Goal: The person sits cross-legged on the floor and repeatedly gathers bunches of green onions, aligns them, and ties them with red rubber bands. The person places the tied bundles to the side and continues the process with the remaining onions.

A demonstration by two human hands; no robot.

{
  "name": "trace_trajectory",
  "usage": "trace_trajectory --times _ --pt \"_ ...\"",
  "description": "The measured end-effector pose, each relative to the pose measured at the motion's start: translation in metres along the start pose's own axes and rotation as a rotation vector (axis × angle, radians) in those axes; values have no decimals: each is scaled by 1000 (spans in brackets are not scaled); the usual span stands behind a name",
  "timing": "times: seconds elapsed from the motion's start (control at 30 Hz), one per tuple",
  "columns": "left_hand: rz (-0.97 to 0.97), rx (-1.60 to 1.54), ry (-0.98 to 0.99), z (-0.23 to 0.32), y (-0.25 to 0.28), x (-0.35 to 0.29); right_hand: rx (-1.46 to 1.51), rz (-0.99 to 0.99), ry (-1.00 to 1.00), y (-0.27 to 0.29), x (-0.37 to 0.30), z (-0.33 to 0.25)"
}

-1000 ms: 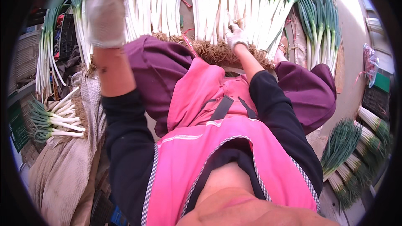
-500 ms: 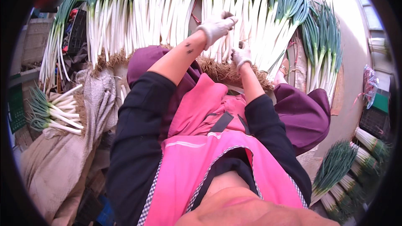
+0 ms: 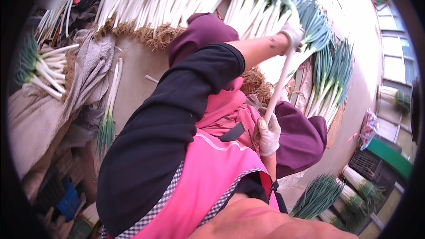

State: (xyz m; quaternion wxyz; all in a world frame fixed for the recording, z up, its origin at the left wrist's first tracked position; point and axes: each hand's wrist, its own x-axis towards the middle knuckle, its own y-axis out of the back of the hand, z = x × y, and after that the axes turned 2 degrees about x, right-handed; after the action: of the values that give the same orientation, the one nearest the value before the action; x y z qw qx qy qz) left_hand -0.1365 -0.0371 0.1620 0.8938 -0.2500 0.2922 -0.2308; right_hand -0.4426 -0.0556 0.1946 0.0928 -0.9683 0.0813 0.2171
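Observation:
A long white-stemmed green onion [image 3: 280,84] is stretched between my two gloved hands, slanting over my lap. My left hand [image 3: 292,36] is closed round its upper part, near the green leaves of the onions behind. Lower down, close to my apron, my right hand [image 3: 268,136] grips its lower end, thumb along the stem; the end itself is mostly hidden by the glove. Beyond my knees lies a wide row of green onions [image 3: 177,4], with brown roots [image 3: 152,35] toward me and green tops away.
A sack cloth [image 3: 44,115] at the left bears a small pile of onions [image 3: 46,73]. Loose onions [image 3: 114,88] lie on the floor beside it. Bundled onions [image 3: 316,197] stand at lower right, near a dark crate [image 3: 368,164] and a plastic bag [image 3: 368,126].
From among the row, my hands have drawn one green onion out. My left hand has moved right and my right hand back toward my lap. The view has turned.

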Motion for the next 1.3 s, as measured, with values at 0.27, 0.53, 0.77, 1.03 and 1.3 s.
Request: trace_trajectory --times 0.27,0.53,0.77,1.03,1.3 --pt "30 26 -584 13 -40 -141 -434 129 578 -24 56 -25" --pt "-61 -66 -641 155 116 -107 -173 59 547 -19 81 -62" --pt "990 1485 -736 -35 377 -117 -270 198 234 21 101 -4" --pt "1033 1327 -14 0 350 -117 -371 74 13 6 137 22" --pt "1096 1408 47 77 329 -142 -692 179 48 23 191 53"
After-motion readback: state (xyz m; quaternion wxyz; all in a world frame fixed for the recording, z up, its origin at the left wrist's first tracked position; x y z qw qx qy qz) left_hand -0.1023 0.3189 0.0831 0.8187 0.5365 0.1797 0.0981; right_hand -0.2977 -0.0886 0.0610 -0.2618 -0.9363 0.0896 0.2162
